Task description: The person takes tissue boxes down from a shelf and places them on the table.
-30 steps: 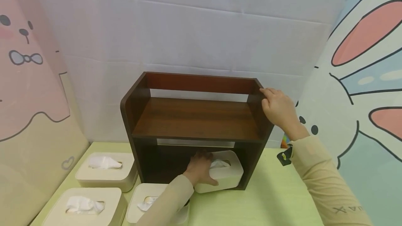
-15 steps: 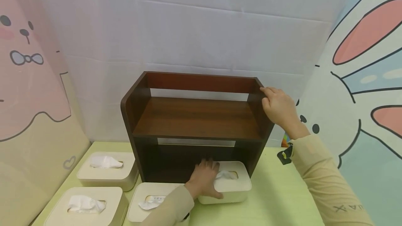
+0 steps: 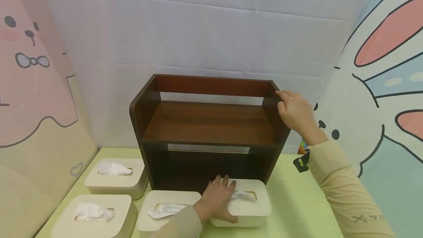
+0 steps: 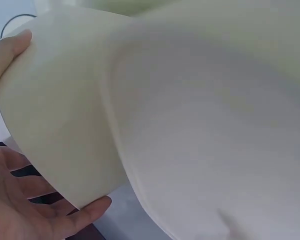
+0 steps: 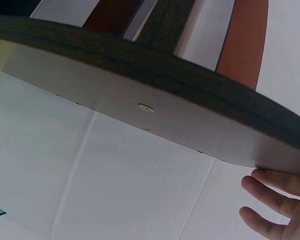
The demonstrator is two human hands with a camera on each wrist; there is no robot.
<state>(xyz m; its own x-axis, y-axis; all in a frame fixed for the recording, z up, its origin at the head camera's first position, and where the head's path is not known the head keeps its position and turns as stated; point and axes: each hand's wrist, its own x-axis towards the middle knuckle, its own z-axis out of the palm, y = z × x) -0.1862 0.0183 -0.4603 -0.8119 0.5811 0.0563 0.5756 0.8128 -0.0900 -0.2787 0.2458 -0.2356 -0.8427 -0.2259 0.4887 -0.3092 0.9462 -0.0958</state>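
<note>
My left hand (image 3: 216, 199) grips the left end of a cream tissue box (image 3: 249, 212), its fingers over the lid and its thumb against the front. A white tissue shows in the slot of that box. In the left wrist view, the box (image 4: 65, 115) lies between thumb and fingers. The box stands in front of a dark brown two-tier shelf (image 3: 211, 122). My right hand (image 3: 295, 111) rests at the upper edge of the shelf's right side panel. In the right wrist view, loosely straight fingers (image 5: 270, 197) lie along the outer side of that panel (image 5: 140, 100).
Left of the held box stands another tissue box (image 3: 148, 212), partly behind the left sleeve. Two more boxes, one at the front left (image 3: 66, 219) and one behind it (image 3: 99, 179), are on the light green table (image 3: 290, 201). A white curtain (image 3: 214, 28) hangs behind the shelf.
My left hand has drawn the tissue box out of the shelf's lower tier, forward and slightly right; its tilt is gone. The right hand has stayed at the side panel.
</note>
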